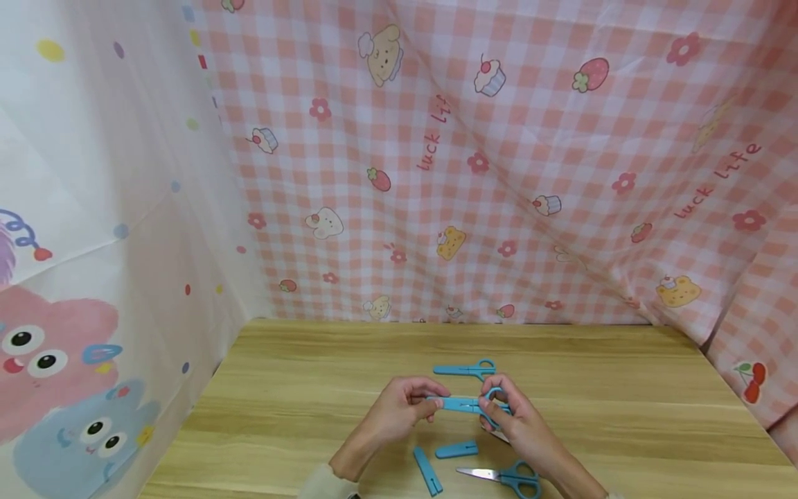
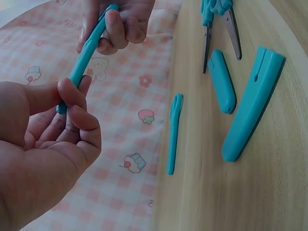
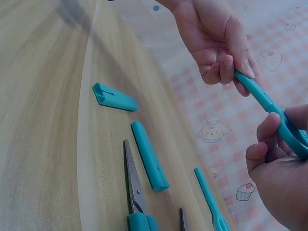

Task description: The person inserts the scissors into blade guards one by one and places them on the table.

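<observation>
Both hands hold a pair of blue scissors (image 1: 497,395) whose blades sit inside a blue sheath (image 1: 458,404), raised over the table. My left hand (image 1: 402,409) pinches the sheath's tip end between thumb and fingers. At the other end, my right hand (image 1: 520,416) grips the handle loops. Nearer the body lie two loose blue sheaths, one crosswise (image 1: 457,450) and one slanted (image 1: 427,471). Bare-bladed scissors (image 1: 514,477) rest to their right. Another pair's bare blade (image 3: 184,220) shows in the right wrist view; in the head view the right hand mostly hides that pair.
Beyond the hands, another pair of sheathed blue scissors (image 1: 458,370) lies on the wooden table (image 1: 312,360). A pink checked cloth (image 1: 405,208) hangs behind the table's far edge. On the left hangs a white printed curtain (image 1: 156,242).
</observation>
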`<state>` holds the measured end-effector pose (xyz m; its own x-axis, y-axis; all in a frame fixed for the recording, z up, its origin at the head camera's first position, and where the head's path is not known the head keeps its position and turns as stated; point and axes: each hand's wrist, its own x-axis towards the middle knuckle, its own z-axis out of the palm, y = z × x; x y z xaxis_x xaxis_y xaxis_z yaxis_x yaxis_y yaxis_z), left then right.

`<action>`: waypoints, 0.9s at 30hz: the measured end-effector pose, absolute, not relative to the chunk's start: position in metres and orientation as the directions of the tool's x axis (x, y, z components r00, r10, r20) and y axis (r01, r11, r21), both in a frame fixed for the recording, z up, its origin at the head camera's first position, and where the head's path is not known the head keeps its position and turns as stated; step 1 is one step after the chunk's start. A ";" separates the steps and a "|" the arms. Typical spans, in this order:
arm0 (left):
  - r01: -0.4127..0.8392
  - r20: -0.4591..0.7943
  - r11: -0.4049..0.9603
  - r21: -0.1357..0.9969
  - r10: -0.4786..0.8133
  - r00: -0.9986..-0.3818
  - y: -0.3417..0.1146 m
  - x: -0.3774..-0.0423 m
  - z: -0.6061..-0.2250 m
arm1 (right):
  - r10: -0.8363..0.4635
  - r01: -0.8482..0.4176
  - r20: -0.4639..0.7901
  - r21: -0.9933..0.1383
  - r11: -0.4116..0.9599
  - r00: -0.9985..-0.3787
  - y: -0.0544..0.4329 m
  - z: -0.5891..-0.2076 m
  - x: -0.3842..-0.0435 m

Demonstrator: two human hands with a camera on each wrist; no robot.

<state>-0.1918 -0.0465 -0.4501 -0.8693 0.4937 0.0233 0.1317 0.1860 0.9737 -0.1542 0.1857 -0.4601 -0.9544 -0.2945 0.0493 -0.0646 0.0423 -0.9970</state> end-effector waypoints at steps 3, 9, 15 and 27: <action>0.133 0.025 0.185 0.974 0.494 -0.869 -0.046 -0.192 -0.450 | -0.303 -0.071 0.059 -0.997 0.027 -0.951 0.187 -0.461 -0.156; 0.130 0.027 0.175 0.976 0.495 -0.869 -0.046 -0.194 -0.451 | -0.343 -0.070 0.077 -0.997 -0.033 -0.936 0.190 -0.462 -0.159; 0.123 0.027 0.166 0.978 0.486 -0.874 -0.045 -0.195 -0.453 | -0.350 -0.059 0.073 -0.997 -0.052 -0.934 0.191 -0.461 -0.159; 0.118 0.013 0.212 0.970 0.440 -0.898 -0.040 -0.198 -0.456 | -0.308 -0.059 0.058 -0.998 -0.006 -0.950 0.195 -0.462 -0.159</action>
